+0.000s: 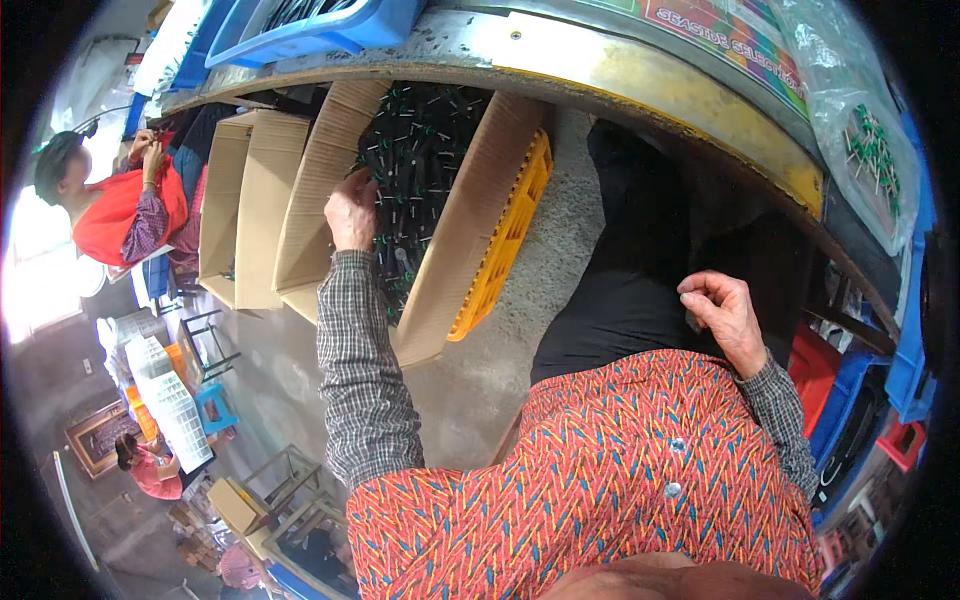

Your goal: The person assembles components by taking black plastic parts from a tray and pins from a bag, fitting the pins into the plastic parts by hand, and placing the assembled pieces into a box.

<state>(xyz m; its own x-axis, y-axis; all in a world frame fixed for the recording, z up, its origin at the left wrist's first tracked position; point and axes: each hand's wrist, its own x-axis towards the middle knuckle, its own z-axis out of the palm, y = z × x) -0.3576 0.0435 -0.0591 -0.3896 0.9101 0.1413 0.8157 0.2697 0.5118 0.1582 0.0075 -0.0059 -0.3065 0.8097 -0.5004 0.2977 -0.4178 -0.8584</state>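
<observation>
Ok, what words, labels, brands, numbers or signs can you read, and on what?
Multicoloured panel, upper right: pale capitals, legible, but I don't copy printed wording.
Framed picture, lower left: too small to tell if it bears text.
Carton at the left hand: no print visible.

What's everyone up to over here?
A person in a patterned apron has their left hand at the left side of an open cardboard box full of dark pieces with green bits. Whether that hand holds one is too unclear to tell. The right hand is by the thigh, fingers curled toward the thumb. A yellow crate shows past the box's right flap. At the left, another person in red has both hands raised close together.
</observation>
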